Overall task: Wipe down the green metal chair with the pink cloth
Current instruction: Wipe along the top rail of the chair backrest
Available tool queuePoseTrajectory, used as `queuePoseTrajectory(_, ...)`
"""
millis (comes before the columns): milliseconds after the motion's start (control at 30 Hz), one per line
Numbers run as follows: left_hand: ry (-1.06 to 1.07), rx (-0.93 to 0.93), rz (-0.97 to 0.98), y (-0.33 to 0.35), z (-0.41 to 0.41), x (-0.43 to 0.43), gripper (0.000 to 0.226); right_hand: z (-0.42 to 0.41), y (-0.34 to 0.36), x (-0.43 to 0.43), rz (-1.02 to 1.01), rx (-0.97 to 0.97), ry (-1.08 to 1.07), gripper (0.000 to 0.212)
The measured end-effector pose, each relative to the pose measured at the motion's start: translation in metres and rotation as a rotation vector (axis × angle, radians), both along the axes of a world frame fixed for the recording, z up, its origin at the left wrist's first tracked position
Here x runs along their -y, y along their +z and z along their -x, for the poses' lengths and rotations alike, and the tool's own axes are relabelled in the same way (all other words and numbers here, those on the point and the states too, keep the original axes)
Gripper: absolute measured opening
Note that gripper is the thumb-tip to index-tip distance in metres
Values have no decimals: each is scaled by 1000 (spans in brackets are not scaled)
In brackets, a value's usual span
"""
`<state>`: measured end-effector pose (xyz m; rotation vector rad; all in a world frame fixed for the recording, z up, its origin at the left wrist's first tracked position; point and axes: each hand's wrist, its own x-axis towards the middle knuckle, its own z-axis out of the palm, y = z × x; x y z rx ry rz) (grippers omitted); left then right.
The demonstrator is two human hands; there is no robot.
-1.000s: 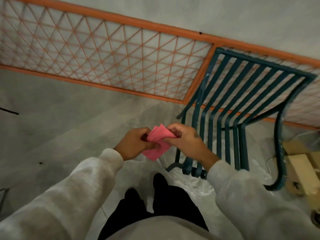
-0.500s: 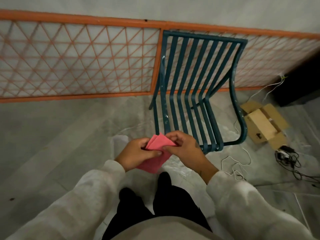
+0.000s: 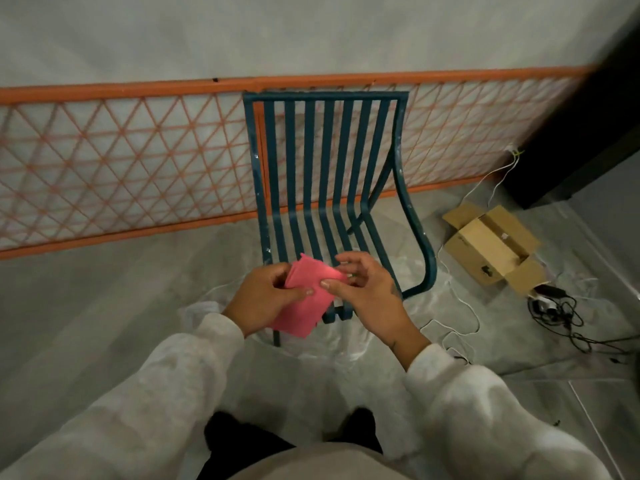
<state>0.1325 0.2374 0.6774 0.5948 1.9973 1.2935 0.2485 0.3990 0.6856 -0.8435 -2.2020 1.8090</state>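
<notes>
The green metal chair (image 3: pixel 325 174) with slatted back and seat stands straight ahead of me against an orange lattice fence. Just above its front seat edge I hold the folded pink cloth (image 3: pixel 308 299). My left hand (image 3: pixel 266 299) grips the cloth's left side with thumb on top. My right hand (image 3: pixel 363 289) pinches the cloth's right edge between thumb and fingers, its other fingers loosely spread. The cloth hangs in the air and hides part of the seat's front rim.
The orange lattice fence (image 3: pixel 121 168) runs along the wall behind the chair. An open cardboard box (image 3: pixel 491 244) lies on the floor to the right, with white cables (image 3: pixel 460 306) and black cables (image 3: pixel 561 313) near it. Clear plastic sheeting (image 3: pixel 311 348) lies under the chair.
The view has swung so the chair now faces me centrally. My hands have kept the cloth between them, and my right hand's fingers have loosened and spread a little.
</notes>
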Motion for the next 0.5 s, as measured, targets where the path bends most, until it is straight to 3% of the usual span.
queuePoseTrajectory(233, 289, 157, -64, 8, -67, -95, 35, -65, 1, -79, -53, 30, 178, 37)
queuePoseTrajectory(500, 277, 235, -63, 13, -116, -169, 31, -111, -7, -144, -121, 34, 178, 36)
